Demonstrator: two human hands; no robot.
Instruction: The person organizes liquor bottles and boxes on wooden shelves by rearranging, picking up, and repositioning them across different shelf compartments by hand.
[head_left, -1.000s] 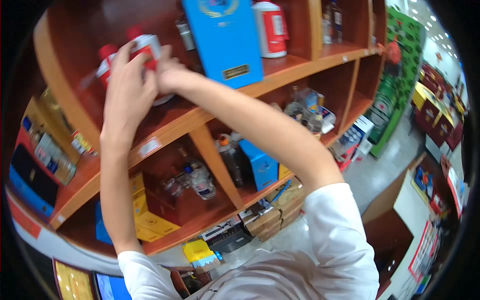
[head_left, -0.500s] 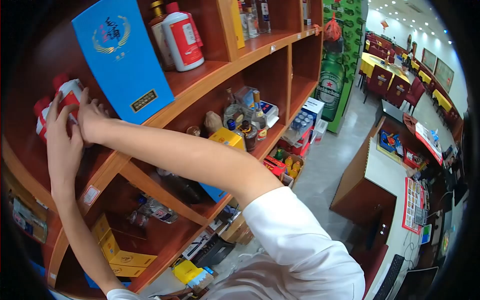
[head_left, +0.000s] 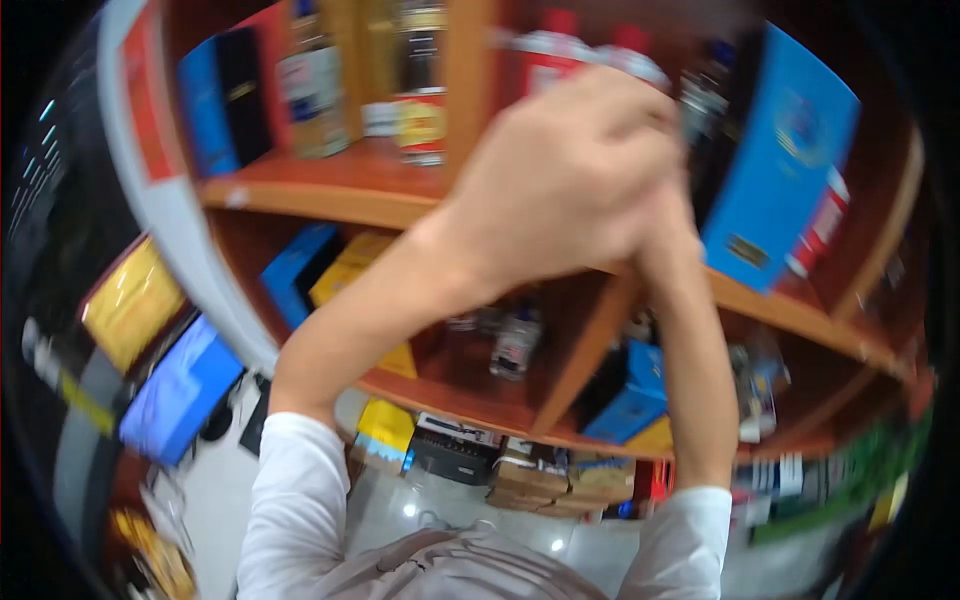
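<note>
Presently, the left hand (head_left: 565, 175) crosses in front of the right hand (head_left: 660, 225), its fingers curled inward; earlier they were spread. The right fingers are mostly hidden, and whether either hand grips anything cannot be told. Directly behind the hands, on the upper shelf (head_left: 320, 203), stand two red-capped bottles (head_left: 548, 66), partly covered. The blue box (head_left: 790, 150) is upright to their right; its crest and dark plate are too blurred to read. The view has swung left since the earlier frame, bringing in a bottle with a red and yellow label (head_left: 421, 125) and a pale-labelled bottle (head_left: 316, 95), neither legible. The Heineken wording, readable earlier, is not legible now.
</note>
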